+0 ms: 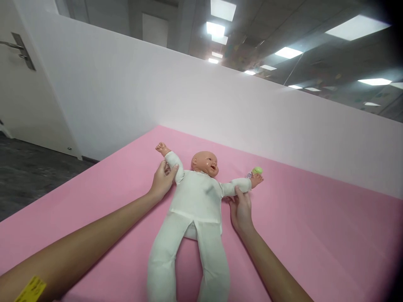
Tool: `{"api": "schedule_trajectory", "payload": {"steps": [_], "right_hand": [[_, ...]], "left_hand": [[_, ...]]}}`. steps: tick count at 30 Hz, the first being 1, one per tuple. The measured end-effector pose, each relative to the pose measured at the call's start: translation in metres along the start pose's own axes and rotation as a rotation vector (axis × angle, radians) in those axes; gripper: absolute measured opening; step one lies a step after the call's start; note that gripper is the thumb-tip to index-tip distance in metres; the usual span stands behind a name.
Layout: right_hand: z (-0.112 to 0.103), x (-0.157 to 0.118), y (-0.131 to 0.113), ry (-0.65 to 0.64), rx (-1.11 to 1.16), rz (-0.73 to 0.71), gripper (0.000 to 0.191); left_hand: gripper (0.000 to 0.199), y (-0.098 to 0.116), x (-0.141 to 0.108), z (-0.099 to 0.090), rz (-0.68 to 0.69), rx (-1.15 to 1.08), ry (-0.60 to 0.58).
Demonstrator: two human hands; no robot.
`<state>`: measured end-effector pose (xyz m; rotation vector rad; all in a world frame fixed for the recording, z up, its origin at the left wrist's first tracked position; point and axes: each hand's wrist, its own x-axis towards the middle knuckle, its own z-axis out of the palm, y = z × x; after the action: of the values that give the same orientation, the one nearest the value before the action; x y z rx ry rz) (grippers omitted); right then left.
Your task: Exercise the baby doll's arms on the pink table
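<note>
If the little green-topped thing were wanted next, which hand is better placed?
Probably the right hand: it holds one sleeve of the baby doll, near the green-topped item, while the left hand holds the other sleeve across the doll's body.

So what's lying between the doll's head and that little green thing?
Between the doll's head and the green item, only the bare pink surface shows in the head view; the doll's outstretched arm runs just nearer the camera.

No text can be read. The yellow label (31,289) on the left forearm (91,243) bears dark marks, illegibly blurred.
</note>
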<state>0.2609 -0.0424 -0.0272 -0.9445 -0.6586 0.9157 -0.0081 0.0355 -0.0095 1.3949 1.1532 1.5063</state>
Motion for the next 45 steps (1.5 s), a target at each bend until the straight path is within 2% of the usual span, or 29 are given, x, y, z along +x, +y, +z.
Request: {"api": "schedule_trajectory", "payload": {"steps": [4, 6, 9, 11, 13, 16, 20, 23, 26, 29, 31, 34, 36, 38, 41, 45], "right_hand": [[-0.001, -0.005, -0.001, -0.1, -0.152, -0.171, 0.028], [-0.001, -0.009, -0.002, -0.183, -0.309, -0.292, 0.029], [0.0, -0.014, -0.005, -0.335, -0.595, -0.535, 0.032], [0.002, -0.017, -0.007, -0.411, -0.75, -0.669, 0.036], [0.004, -0.02, -0.009, -0.449, -0.816, -0.722, 0.042], [0.007, -0.022, -0.011, -0.423, -0.769, -0.668, 0.041], [0.007, -0.018, -0.01, -0.244, -0.513, -0.383, 0.033], [0.004, -0.009, -0.007, -0.064, -0.288, -0.226, 0.041], [0.001, -0.002, -0.006, -0.011, -0.131, -0.126, 0.052], [0.001, -0.003, -0.006, -0.021, -0.163, -0.161, 0.055], [0.003, -0.008, -0.007, -0.073, -0.293, -0.249, 0.046], [0.004, -0.016, -0.008, -0.28, -0.556, -0.469, 0.026], [0.005, -0.019, -0.009, -0.409, -0.691, -0.614, 0.025], [0.005, -0.02, -0.009, -0.441, -0.733, -0.661, 0.028], [0.005, -0.017, -0.008, -0.367, -0.598, -0.503, 0.026], [0.005, -0.011, -0.007, -0.182, -0.351, -0.221, 0.035]], "left_hand": [[0.03, 0.007, -0.005, 0.003, 0.148, 0.112, -0.078], [0.028, 0.009, -0.008, 0.004, 0.243, 0.198, -0.134], [0.038, 0.009, -0.011, 0.005, 0.366, 0.278, -0.245], [0.04, 0.009, -0.013, 0.006, 0.408, 0.274, -0.3], [0.039, 0.01, -0.014, 0.007, 0.404, 0.261, -0.309], [0.037, 0.012, -0.014, 0.006, 0.359, 0.266, -0.284], [0.03, 0.012, -0.012, 0.004, 0.277, 0.222, -0.209], [0.029, 0.008, -0.006, 0.003, 0.123, 0.096, -0.143], [0.034, 0.004, -0.001, 0.002, 0.009, -0.019, -0.069], [0.038, 0.004, 0.0, 0.001, -0.034, -0.067, -0.035], [0.035, 0.005, -0.002, 0.001, 0.006, -0.041, -0.071], [0.033, 0.006, -0.005, 0.002, 0.129, 0.072, -0.166], [0.032, 0.006, -0.007, 0.004, 0.22, 0.152, -0.226], [0.034, 0.006, -0.008, 0.005, 0.285, 0.197, -0.267], [0.034, 0.006, -0.009, 0.005, 0.271, 0.195, -0.249], [0.034, 0.009, -0.007, 0.004, 0.125, 0.09, -0.169]]}}
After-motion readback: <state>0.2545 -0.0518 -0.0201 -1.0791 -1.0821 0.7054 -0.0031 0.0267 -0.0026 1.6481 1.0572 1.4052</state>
